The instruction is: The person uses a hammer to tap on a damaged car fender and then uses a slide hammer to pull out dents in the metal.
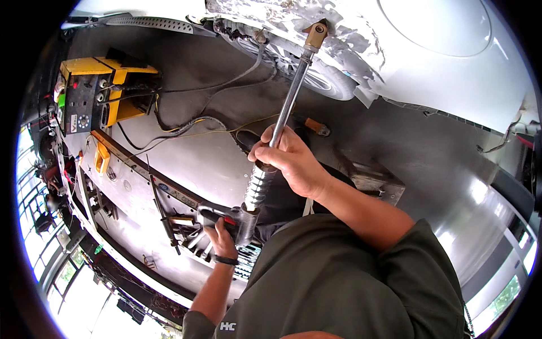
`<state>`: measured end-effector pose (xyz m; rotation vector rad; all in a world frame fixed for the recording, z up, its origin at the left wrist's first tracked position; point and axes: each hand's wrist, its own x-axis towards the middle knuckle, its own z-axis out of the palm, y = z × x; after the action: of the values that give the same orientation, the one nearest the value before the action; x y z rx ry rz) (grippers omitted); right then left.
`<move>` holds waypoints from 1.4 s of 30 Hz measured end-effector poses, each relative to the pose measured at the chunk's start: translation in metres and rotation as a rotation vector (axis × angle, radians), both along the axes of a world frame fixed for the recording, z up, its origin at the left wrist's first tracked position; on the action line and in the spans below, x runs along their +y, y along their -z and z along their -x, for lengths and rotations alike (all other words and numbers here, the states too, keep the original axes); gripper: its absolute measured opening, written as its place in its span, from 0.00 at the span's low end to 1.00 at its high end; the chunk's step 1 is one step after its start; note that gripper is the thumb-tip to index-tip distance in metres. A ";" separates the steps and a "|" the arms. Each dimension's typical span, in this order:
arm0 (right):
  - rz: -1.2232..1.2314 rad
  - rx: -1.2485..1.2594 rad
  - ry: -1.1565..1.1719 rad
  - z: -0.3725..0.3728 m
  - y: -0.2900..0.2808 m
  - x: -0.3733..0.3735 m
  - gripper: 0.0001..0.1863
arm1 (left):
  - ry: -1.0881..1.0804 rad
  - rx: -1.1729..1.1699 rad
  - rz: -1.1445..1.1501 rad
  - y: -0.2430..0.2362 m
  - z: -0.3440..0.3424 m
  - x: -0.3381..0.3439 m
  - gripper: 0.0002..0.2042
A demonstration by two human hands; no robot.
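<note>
A long dent puller [293, 93] with a metal shaft runs from my lap up to the white car panel [344, 34]. Its brass-coloured head [315, 36] sits against the scraped, bare patch above the wheel. My left hand [223, 242] is closed round the pistol-type grip [212, 217] at the tool's lower end. Farther up, my right hand [294, 162] wraps its fingers round the shaft, just above a coil spring [257, 185]. The spring leads down to a grey cylindrical body [247, 226], which looks slightly blurred.
A yellow and black welding machine [84, 93] stands at the left, its cables [226, 85] trailing to the wheel area. A long rusty metal bar [147, 169] lies on the floor. An orange-handled tool [316, 126] lies near the wheel [322, 79]. Tools and sockets [247, 260] sit beside my left arm.
</note>
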<state>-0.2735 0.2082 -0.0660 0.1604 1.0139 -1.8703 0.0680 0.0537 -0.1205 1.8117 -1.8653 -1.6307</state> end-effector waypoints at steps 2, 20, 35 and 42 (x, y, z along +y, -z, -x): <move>-0.033 0.034 0.039 -0.007 0.006 -0.002 0.19 | -0.104 0.044 -0.006 -0.018 0.020 0.014 0.27; -0.159 0.191 -0.123 -0.019 -0.008 -0.009 0.20 | -0.050 -0.208 -0.780 0.009 -0.002 -0.024 0.20; -0.207 0.262 -0.140 -0.012 -0.003 -0.016 0.17 | 0.081 -0.193 -0.521 -0.021 0.026 -0.021 0.21; -0.199 0.240 -0.132 -0.013 -0.005 -0.018 0.16 | -0.006 -0.318 -0.380 -0.018 0.009 -0.021 0.17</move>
<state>-0.2604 0.1900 -0.0612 -0.0157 1.3438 -1.6942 0.0589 0.0327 -0.1028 2.3463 -1.7419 -1.8949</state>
